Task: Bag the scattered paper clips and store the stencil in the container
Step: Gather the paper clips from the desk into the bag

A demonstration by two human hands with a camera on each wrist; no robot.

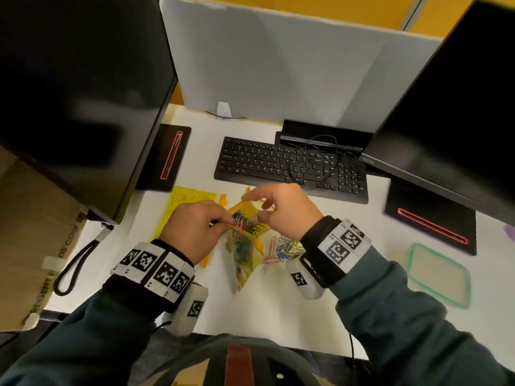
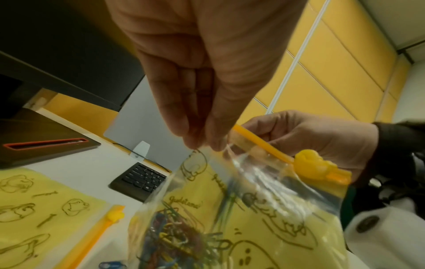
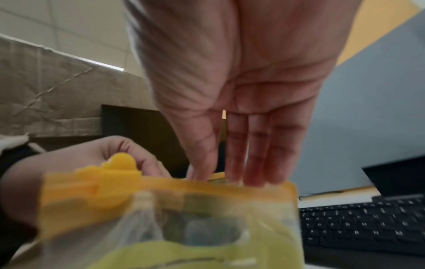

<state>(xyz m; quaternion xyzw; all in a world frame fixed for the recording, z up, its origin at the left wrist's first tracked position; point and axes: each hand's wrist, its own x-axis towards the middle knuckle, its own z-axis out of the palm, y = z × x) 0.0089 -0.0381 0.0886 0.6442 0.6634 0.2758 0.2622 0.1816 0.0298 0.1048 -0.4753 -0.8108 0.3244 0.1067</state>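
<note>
Left hand [image 1: 192,227] and right hand [image 1: 281,207] pinch the bag [image 1: 241,246] mouth apart, probably so the paper clips [image 1: 284,247] on the counter [image 1: 278,307] fit.

A person's two bare hands, the left hand [image 1: 192,231] and right hand [image 1: 287,211], extend from dark teal-grey sleeves [image 1: 404,310] with black cuffs, each wrist wrapped in a white band [image 1: 156,270] printed with black square markers and carrying a small white camera box [image 1: 305,277].

Bag [image 2: 264,191] of glossy clear plastic, crinkled; keyboard [image 1: 289,165] matt black; container [image 1: 439,275] seemingly translucent plastic.
</note>
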